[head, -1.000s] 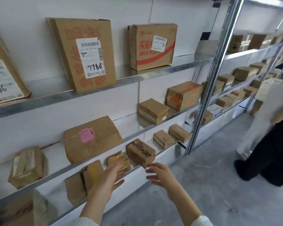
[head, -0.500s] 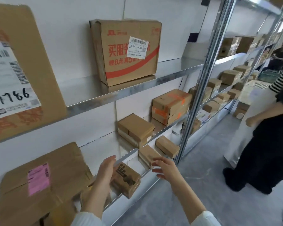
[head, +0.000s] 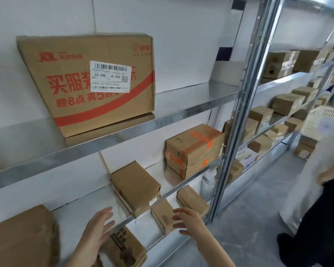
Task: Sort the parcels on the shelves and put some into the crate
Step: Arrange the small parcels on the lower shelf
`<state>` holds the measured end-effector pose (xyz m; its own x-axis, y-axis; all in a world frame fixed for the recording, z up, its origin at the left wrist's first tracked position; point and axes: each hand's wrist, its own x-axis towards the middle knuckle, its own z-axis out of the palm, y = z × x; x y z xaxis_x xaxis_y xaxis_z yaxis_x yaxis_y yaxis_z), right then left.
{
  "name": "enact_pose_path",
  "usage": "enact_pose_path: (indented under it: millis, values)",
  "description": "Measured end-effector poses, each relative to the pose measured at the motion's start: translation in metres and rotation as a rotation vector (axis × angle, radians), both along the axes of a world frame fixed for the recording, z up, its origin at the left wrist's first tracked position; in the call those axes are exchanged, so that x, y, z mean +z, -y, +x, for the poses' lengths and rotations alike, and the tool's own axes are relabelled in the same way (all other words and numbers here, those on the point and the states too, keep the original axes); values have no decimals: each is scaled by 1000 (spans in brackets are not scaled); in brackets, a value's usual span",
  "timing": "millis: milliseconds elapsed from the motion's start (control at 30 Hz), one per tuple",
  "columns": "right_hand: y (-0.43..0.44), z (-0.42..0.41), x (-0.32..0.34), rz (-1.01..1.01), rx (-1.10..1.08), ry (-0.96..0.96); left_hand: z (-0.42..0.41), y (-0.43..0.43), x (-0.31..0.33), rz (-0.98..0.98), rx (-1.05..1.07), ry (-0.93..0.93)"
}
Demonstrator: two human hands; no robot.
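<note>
Three parcels lie on the lowest shelf left of the post [head: 237,120]: a printed parcel [head: 125,247] farthest from it, a small parcel [head: 161,214] in the middle, a third parcel [head: 191,199] just beside the post's foot; the left hand [head: 97,228] is spread flat, fingers straight, over the printed parcel's left edge, gripping nothing; the right hand [head: 189,222] has its fingers relaxed and apart, holding nothing, its fingertips at the small parcel's near end, though contact cannot be told. One shelf up, left of the post, are three more: a taped box [head: 193,149] with orange strips nearest the post, a plain box [head: 135,187] further left, a big parcel [head: 21,237] at the far left; on the top shelf stands one red-print box [head: 85,105] bearing one white label [head: 110,76]. Right of the post are many small boxes on three shelves, too blurred to count; beyond them is one pale slotted crate [head: 328,114]; one person [head: 320,218] stands right of the post, near the crate.
</note>
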<state>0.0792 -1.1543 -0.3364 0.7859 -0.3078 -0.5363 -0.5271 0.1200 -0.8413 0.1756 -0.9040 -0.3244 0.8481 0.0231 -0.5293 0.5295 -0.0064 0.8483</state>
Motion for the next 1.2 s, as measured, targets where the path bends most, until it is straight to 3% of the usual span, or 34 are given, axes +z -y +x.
enact_pose_path:
  millis: [333,600,633,733,767,800,867,900,1033,1200]
  values:
    - [56,77,-25,55,129,-48,4,63,2,139,141,-106]
    - [49,132,-34,111,130,-82,55,97,-23,351,16,153]
    - [49,144,-48,133,139,-49,60,101,-25,373,28,203]
    - [85,197,-205,46,210,148,78,116,-31,476,36,293]
    - [87,202,-213,-9,189,182,84,122,-33,547,-13,280]
    - [81,200,-199,-77,143,128,91,128,-37,633,-48,262]
    - [49,188,-88,-6,102,72,100,138,-46,741,-36,195]
    - [43,184,-62,-35,90,48,101,145,-49,763,1,189]
    - [43,203,-65,-143,231,4,114,162,-75,950,54,318]
    - [47,231,-79,-167,495,-54,113,172,-77,986,-32,170]
